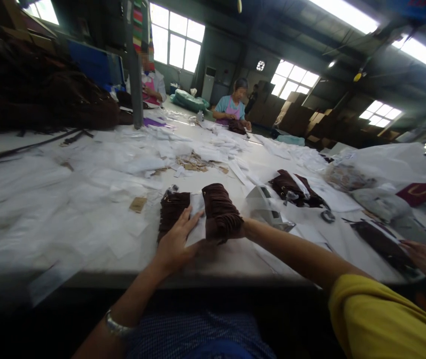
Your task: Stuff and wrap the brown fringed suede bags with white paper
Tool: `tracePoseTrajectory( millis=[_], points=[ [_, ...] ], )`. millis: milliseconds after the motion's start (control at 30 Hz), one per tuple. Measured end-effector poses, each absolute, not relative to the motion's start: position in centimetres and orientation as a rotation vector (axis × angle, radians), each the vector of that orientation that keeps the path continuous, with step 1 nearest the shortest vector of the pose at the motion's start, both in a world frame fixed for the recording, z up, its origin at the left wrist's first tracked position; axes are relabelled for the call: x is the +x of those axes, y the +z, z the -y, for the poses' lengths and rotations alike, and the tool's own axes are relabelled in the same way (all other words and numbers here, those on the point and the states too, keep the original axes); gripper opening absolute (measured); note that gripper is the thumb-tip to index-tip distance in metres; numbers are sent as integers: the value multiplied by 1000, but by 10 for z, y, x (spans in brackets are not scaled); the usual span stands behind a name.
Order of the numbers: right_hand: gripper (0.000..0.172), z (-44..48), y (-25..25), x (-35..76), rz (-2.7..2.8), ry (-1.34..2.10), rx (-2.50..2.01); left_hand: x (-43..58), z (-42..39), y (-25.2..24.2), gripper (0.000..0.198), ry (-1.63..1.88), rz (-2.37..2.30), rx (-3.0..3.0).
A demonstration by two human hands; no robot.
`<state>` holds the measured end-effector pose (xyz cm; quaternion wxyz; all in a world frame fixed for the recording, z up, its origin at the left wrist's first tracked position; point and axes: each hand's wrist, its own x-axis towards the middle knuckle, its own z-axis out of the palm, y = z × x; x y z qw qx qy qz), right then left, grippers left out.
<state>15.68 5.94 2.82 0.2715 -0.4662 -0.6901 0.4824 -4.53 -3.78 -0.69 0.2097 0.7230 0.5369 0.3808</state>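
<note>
Likely positioning: left hand (pixel 177 237) grip apart over white sheet (pixel 197 202), right hand (pixel 247 228) can't tell, behind 2 o'clock fringed piece (pixel 220 209); next needs steadying.

the left forearm (pixel 130 296) rises bare from the lower left, slanting forward and inward. its wrist (pixel 159 265) runs almost straight into the left grip (pixel 178 240), back upward, fingers (pixel 185 218) extended ahead and slightly parted, thumb (pixel 194 248) held away from them toward the right. the right forearm (pixel 291 244) reaches in from the lower right, angled forward and leftward; past its wrist, the right grip is mostly hidden, its fingers' pose unclear.
</note>
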Motion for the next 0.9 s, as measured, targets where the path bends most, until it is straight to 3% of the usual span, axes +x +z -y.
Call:
tracePoseTrajectory(
  millis=[100, 233, 433, 567, 667, 833, 900],
  points=[
    [22, -48, 27, 149, 1786, 1660, -1256, -50, 21, -4, 56, 1155, -1445, 1813],
    [14, -17, 24, 143, 1187, 2111, -1173, -45, 2, 0, 52, 1141, -1474, 1752],
    [20, 34, 5, 171, 1065, 2127, -1260, -25, 8, -4, 62, 859, -1618, 2146],
    [34, 69, -14, 197, 1049, 2231, -1268, -17, 17, -7, 67, 744, -1655, 2341],
    [38, 94, -27, 207, 1139, 2136, -1273, -14, 22, -10, 70, 724, -1644, 2444],
    [29, 121, -41, 211, 1512, 1635, -1325, -8, 38, -20, 72, 698, -1604, 2611],
    [42, 128, -41, 212, 1602, 1444, -1307, -5, 46, -24, 72, 690, -1595, 2657]
  ],
)
